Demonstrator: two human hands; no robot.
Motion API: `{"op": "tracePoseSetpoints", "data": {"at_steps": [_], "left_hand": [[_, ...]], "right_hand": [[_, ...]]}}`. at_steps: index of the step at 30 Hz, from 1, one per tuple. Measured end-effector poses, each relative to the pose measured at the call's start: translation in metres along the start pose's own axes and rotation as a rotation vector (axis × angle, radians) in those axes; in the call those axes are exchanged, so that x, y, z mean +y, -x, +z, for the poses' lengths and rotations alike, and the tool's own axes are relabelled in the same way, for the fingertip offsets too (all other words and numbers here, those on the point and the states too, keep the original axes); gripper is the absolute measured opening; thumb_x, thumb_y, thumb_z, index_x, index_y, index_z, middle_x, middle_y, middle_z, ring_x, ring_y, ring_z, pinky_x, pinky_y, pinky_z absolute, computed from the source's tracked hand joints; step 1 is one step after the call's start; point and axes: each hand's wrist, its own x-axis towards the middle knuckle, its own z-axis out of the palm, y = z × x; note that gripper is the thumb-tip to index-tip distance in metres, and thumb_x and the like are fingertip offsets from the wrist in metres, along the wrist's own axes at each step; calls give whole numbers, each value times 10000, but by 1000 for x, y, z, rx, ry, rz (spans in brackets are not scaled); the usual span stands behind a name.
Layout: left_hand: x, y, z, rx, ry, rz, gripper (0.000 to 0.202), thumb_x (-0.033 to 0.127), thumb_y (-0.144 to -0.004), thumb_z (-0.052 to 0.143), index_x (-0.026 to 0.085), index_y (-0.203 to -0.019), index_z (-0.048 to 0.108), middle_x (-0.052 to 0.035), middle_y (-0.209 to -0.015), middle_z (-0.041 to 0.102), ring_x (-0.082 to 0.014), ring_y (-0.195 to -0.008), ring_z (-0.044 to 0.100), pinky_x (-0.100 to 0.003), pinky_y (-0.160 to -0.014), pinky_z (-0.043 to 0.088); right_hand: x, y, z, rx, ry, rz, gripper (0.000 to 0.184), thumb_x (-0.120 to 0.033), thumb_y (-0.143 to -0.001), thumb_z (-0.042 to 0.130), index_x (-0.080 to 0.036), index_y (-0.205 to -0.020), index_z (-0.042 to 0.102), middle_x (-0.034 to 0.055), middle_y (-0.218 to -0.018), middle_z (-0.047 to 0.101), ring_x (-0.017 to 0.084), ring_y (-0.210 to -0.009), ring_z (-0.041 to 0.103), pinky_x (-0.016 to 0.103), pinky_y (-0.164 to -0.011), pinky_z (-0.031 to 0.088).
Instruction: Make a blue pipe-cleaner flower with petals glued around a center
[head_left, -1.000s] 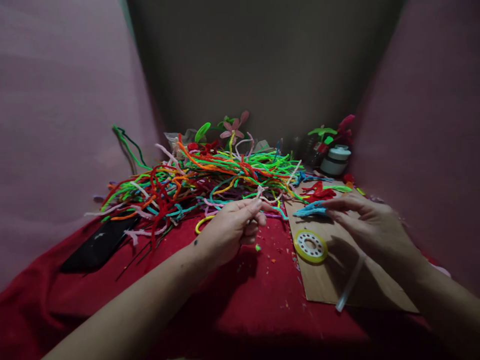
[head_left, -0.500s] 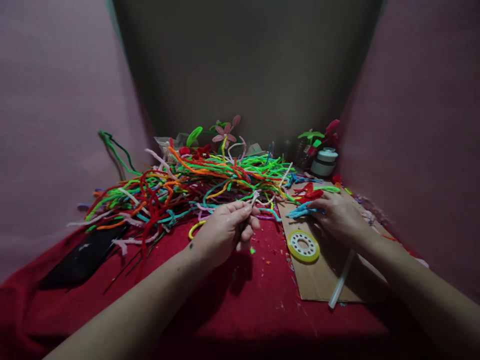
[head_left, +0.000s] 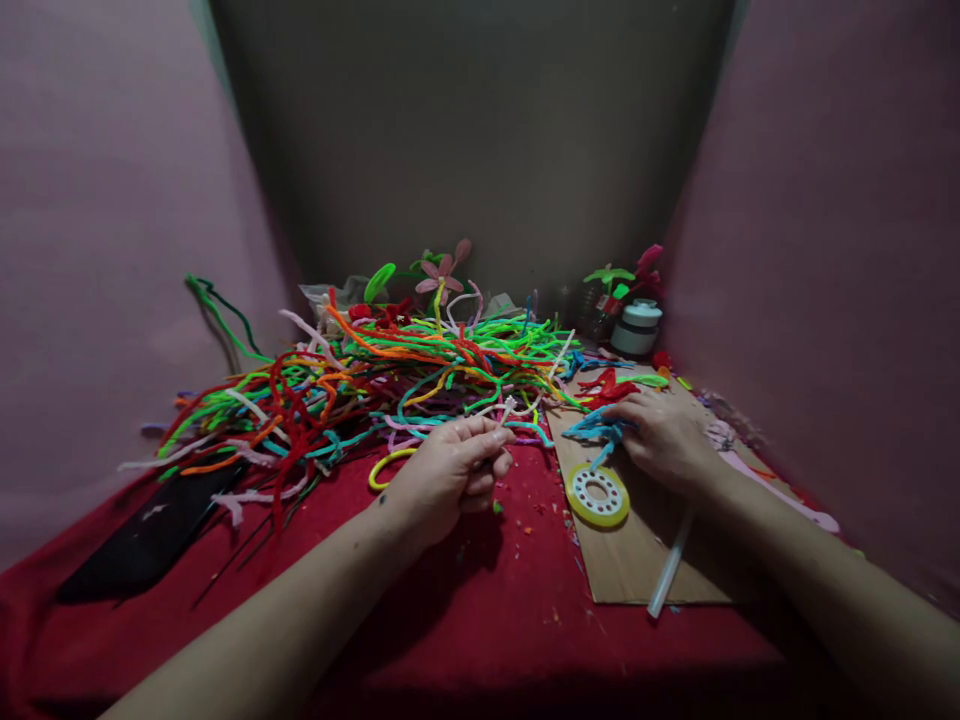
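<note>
My left hand [head_left: 450, 470] is closed in a pinch on a small white pipe-cleaner piece [head_left: 507, 408], held just in front of a big tangled pile of coloured pipe cleaners [head_left: 375, 380] on the red cloth [head_left: 480, 600]. My right hand [head_left: 664, 435] rests on a brown cardboard sheet [head_left: 637, 560], fingers closed on a blue pipe-cleaner piece [head_left: 596, 428]. A yellow tape roll [head_left: 598, 494] lies just below that piece.
A clear stick [head_left: 667, 575] lies on the cardboard's near edge. A black flat object [head_left: 142, 545] sits at the left. Pipe-cleaner flowers [head_left: 442, 275] and a white jar [head_left: 636, 328] stand at the back. Red pipe-cleaner bits [head_left: 607, 385] lie behind my right hand. Pinkish walls close both sides.
My right hand has slid left onto the blue pipe-cleaner piece and closed on it. My left hand kept its pinch and barely moved. The view shifted slightly.
</note>
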Motion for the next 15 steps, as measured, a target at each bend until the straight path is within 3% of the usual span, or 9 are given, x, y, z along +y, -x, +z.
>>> {"op": "tracePoseSetpoints", "data": {"at_steps": [3, 9, 15], "left_hand": [[-2, -2, 0, 13, -8, -13, 160, 297, -772, 582, 157, -808, 513, 50, -598, 489, -1, -365, 227, -151, -363, 120], [-5, -2, 5, 9, 29, -2, 132, 276, -819, 509, 145, -830, 522, 48, -585, 470, -8, -373, 248, -144, -364, 171], [-6, -7, 10, -8, 50, 33, 136, 271, -803, 534, 138, -829, 531, 26, -621, 506, -20, -391, 307, -136, -343, 223]], "right_hand": [[4, 3, 4, -58, 21, -8, 372, -11, -675, 464, -180, -931, 674, 82, -899, 657, 231, -882, 531, 345, -780, 394], [6, 6, 6, -38, 52, -30, 253, -65, -752, 461, -169, -813, 684, 102, -870, 664, 238, -885, 519, 352, -770, 389], [3, 8, 7, -72, 52, -42, 305, -47, -700, 495, -206, -897, 666, 81, -913, 656, 227, -907, 526, 351, -772, 383]]}}
